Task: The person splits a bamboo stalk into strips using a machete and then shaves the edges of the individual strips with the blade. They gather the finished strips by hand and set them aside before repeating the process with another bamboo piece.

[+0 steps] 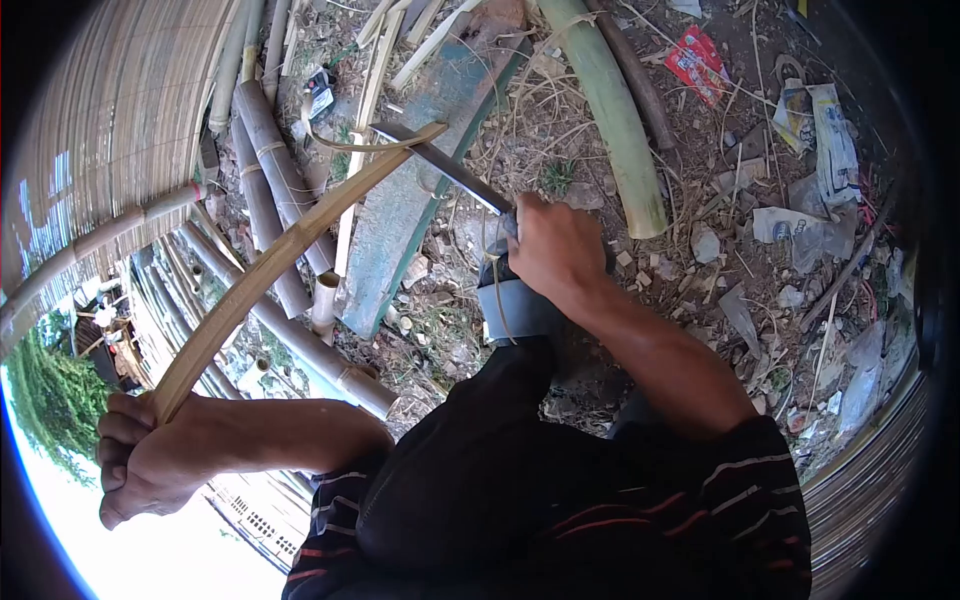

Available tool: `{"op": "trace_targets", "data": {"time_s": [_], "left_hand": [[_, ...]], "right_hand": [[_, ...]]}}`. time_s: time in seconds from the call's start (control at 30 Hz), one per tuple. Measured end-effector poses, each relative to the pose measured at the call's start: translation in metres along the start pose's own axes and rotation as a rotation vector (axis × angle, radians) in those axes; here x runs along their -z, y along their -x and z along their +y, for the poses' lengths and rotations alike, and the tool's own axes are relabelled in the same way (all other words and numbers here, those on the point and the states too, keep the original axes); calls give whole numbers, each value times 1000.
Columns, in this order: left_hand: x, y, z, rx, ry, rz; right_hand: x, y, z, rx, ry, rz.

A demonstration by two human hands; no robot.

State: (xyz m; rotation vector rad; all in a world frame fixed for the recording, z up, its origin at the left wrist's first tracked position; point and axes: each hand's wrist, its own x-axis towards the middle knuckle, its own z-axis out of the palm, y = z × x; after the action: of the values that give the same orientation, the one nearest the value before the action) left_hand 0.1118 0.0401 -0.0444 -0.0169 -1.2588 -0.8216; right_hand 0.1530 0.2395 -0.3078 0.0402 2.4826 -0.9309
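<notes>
My left hand [145, 455], at the lower left, is closed round the near end of a long split bamboo strip [270, 265]. The strip slants up and to the right. My right hand [555, 245] grips the handle of a knife [455, 175], whose blade points up and to the left. The blade crosses the strip near its far end, and a thin peeled sliver [350, 147] curls off to the left there. Beneath the crossing lies a worn blue-green board [385, 235].
A thick green bamboo pole [615, 130] lies at the upper right, and darker poles [270, 160] lie left of the board. A slatted bamboo screen [120, 110] fills the upper left. A red wrapper [698, 66], plastic scraps and shavings litter the ground.
</notes>
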Motion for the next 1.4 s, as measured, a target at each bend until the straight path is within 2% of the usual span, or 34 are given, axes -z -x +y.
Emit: {"op": "trace_targets", "data": {"time_s": [0.07, 0.13, 0.23, 0.3, 0.33, 0.4, 0.43, 0.53, 0.6, 0.73, 0.8, 0.93, 1.0, 1.03, 1.07, 1.13, 1.2, 1.23, 1.3, 1.33, 1.4], "left_hand": [[-2, 4, 2, -17, -18, 26], [3, 4, -1, -65, -32, -67], [4, -3, -10, -52, -37, -87], [5, -2, -15, -61, -66, -99], [4, -2, -16, -64, -85, -79], [4, -4, -18, -62, -95, -62], [5, -7, -20, -59, -72, -71], [0, -5, -19, -64, -33, -42], [3, -4, -14, -37, -60, -89], [4, -2, -12, -43, -33, -65], [5, -3, -11, -55, -59, -101], [-2, 1, -10, -31, -37, -46], [-1, 1, -8, -29, -28, -44], [0, 0, -8, -22, -13, -64], [2, 0, -6, -17, 2, -73], [3, 3, 0, -7, 1, -62], [2, 7, 4, -35, 8, -47], [5, 10, 8, -41, 65, -112], [17, 6, 15, 12, 197, -281], [26, 3, 17, 32, 300, -352], [27, 16, 33, 7, 287, -352]], "right_hand": [[3, -3, 13, 65, -52, 19], [-2, -1, 4, 46, -53, 5], [4, 13, -16, -5, -134, -45], [16, 34, -33, 278, -178, -51], [3, 28, -26, 274, -182, -67], [-31, -5, 5, 406, -195, 185], [-29, -30, 22, 76, -32, 35], [-17, -34, 24, -38, 84, 39], [-6, -7, 6, -74, 35, -25], [-12, -20, 29, 40, 1, -4], [-25, -16, 30, 123, -152, 67], [-2, 9, -4, 87, -86, 39], [12, 20, -16, 384, -212, -4], [-6, 7, 1, 425, -225, 105], [-20, -13, 30, 429, -217, 108], [-36, -47, 74, -110, 94, 14], [-7, -39, 45, -40, 115, 45], [4, -21, 28, -7, 134, 43], [20, 6, -8, 128, -35, 82], [31, 20, -24, 272, -176, 59], [47, 56, -55, 562, -379, 57]]}}
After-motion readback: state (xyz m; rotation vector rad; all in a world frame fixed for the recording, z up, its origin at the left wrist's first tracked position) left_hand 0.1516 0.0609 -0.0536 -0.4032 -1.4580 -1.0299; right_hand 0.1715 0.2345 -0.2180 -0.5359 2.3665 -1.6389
